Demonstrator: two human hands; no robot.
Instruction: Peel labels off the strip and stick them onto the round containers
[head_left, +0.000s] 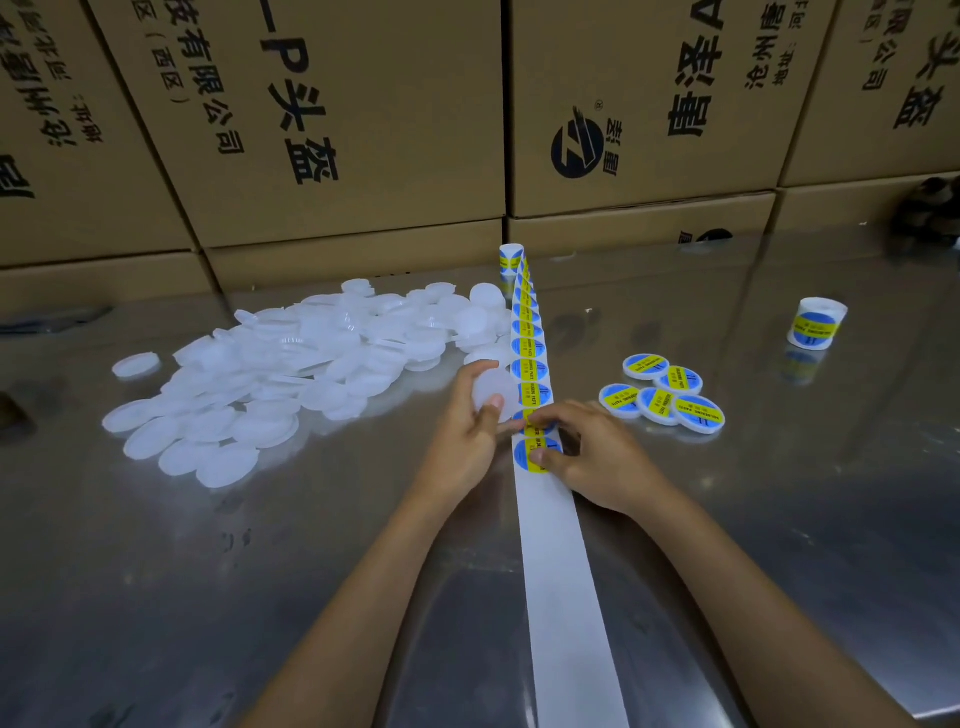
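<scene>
A big pile of plain white round containers (291, 364) lies on the shiny metal table (156, 571). The left hand (467, 436) holds one white container (496, 389) in its curled fingers, just beside the strip (550, 545). The right hand (592, 457) pinches a blue and yellow label (524, 454) on the strip. Five labelled containers (662, 397) sit close together farther right. A label roll (815, 325) stands alone at the far right.
</scene>
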